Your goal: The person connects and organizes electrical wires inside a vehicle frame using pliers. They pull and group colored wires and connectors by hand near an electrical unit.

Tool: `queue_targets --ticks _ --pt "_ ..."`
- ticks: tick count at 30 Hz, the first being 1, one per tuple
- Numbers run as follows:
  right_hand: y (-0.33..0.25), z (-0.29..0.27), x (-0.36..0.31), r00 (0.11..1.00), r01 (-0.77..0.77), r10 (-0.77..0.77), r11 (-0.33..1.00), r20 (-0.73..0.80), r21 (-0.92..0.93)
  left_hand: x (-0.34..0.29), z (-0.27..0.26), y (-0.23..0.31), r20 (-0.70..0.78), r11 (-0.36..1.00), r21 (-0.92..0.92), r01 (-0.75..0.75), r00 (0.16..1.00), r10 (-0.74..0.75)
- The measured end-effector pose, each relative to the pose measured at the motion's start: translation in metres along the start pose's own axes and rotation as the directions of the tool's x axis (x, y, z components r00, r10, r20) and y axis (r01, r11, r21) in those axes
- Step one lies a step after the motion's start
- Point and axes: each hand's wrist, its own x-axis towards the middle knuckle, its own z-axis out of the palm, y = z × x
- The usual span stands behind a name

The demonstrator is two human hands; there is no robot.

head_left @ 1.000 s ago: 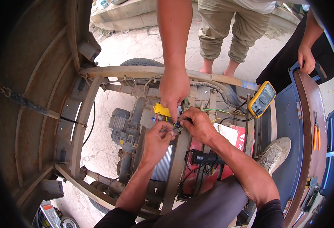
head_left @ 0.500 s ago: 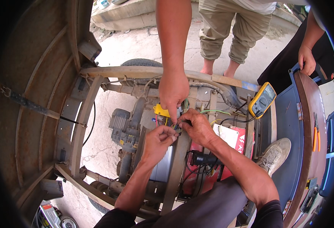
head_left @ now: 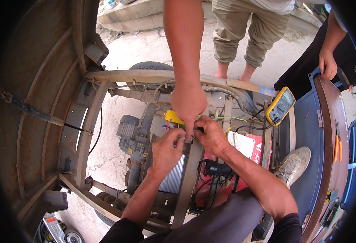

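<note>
My left hand (head_left: 168,150) is closed in a pinch over the open metal frame. Close beside it, my right hand (head_left: 212,137) also pinches, with thumb and forefinger together. Thin wires (head_left: 192,140) run between my fingertips, partly covered by another person's hand (head_left: 189,101). That hand reaches in from the far side, its forefinger pointing down between mine and seeming to touch the wires. A yellow box (head_left: 173,117) sits just beyond my left fingertips. Below my hands lies a silver finned metal unit (head_left: 172,175).
A yellow multimeter (head_left: 280,106) leans on the frame (head_left: 188,184) at right. A red case (head_left: 257,156) and a black cylinder with cables (head_left: 218,168) lie nearer. Orange-handled pliers (head_left: 337,142) rest on the brown panel (head_left: 327,121). A raised rusty panel (head_left: 36,89) stands at left; people stand beyond.
The other person's forefinger has moved slightly right and nearer, down between my hands, now covering more of the wires. My left fingertips have risen a little; my right hand has barely moved.
</note>
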Motion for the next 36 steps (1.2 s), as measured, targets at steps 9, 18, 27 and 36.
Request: queue_targets --ticks 9,18,27,36 --pt "0.005 0.005 0.001 1.0 -0.018 0.018 1.0 0.0 -0.017 0.015 -0.005 -0.011 -0.038 0.985 0.036 -0.17 0.985 0.171" --pt "0.007 0.002 0.003 0.999 -0.036 0.037 0.997 -0.016 0.064 0.006 0.009 -0.03 0.106 0.808 -0.549 0.214 0.977 -0.187" --pt "0.01 0.001 0.003 0.999 -0.021 0.023 0.997 -0.032 0.08 0.005 0.006 -0.02 -0.004 0.91 -0.383 0.156 0.985 -0.171" --pt "0.0 0.001 0.003 0.999 -0.033 0.032 0.999 -0.024 -0.008 0.014 0.014 -0.019 -0.127 0.974 -0.052 -0.221 0.969 0.213"
